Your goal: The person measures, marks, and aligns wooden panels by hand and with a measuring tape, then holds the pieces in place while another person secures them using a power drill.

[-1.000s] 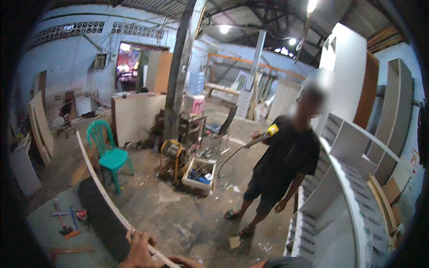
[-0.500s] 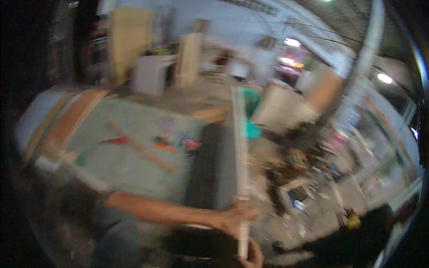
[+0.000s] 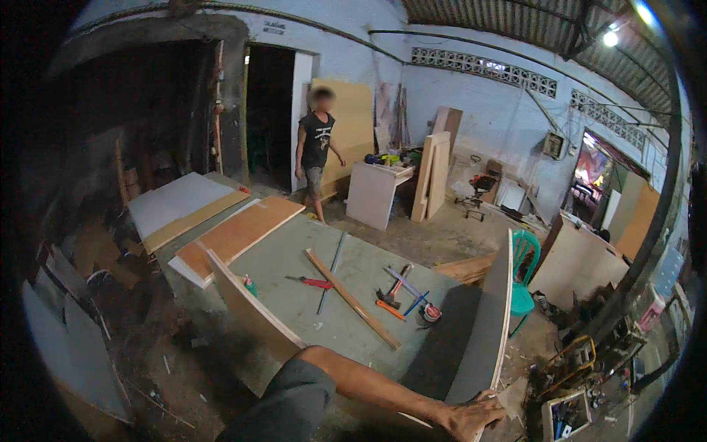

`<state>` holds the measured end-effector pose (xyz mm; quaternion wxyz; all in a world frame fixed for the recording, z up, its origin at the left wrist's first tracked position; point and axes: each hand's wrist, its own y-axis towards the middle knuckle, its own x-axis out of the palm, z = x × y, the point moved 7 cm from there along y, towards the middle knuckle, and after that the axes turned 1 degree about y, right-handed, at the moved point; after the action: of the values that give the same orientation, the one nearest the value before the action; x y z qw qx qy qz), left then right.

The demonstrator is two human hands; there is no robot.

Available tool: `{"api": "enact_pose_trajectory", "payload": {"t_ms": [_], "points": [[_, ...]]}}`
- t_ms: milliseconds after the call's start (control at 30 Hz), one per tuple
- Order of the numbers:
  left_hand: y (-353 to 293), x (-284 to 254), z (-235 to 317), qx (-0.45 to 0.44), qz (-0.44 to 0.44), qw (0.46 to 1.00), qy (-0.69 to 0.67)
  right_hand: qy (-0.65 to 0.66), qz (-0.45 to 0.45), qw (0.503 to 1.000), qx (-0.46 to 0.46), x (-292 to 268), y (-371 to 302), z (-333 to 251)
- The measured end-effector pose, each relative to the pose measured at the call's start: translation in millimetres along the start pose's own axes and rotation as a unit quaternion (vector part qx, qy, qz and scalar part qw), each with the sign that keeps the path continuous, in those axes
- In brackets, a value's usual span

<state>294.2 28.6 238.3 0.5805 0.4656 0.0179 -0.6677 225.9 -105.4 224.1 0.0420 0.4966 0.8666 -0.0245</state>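
Observation:
My left hand [image 3: 475,416] is closed on the edge of a pale wooden panel [image 3: 482,331] standing upright on its edge at the right of the worktable [image 3: 294,250]. Its forearm crosses the near side of the table from the lower middle. My right hand is out of view. Another upright panel [image 3: 254,309] rises at the table's near left. Between the two panels lie a long wooden strip [image 3: 353,298], a red-handled tool [image 3: 313,283], a claw hammer [image 3: 394,289], an orange-handled tool [image 3: 390,310], a blue stick-like item [image 3: 416,303] and a small round tub [image 3: 431,314].
Flat boards [image 3: 247,232] cover the table's left end, near a small green bottle [image 3: 250,284]. Beyond it a person [image 3: 318,147] stands by a white desk [image 3: 372,195]. A green plastic chair [image 3: 523,276] is right of the panel; clutter and a wooden frame [image 3: 567,416] lie on the floor.
My view has swung left and up, bringing in the doorway and a person. My right hand, on the panel's lower end before, has left the picture; my left hand still grips the panel.

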Motion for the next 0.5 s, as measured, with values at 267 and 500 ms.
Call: {"api": "enact_pose_trajectory", "payload": {"t_ms": [267,500], "points": [[14,-45,19,0.018,-0.015,1.000,-0.013,0.017,-0.037,0.999,-0.015,-18,-5,40],[4,-58,9,-0.043,-0.103,0.992,0.064,0.173,-0.040,0.984,0.019,22,0,5]]}}
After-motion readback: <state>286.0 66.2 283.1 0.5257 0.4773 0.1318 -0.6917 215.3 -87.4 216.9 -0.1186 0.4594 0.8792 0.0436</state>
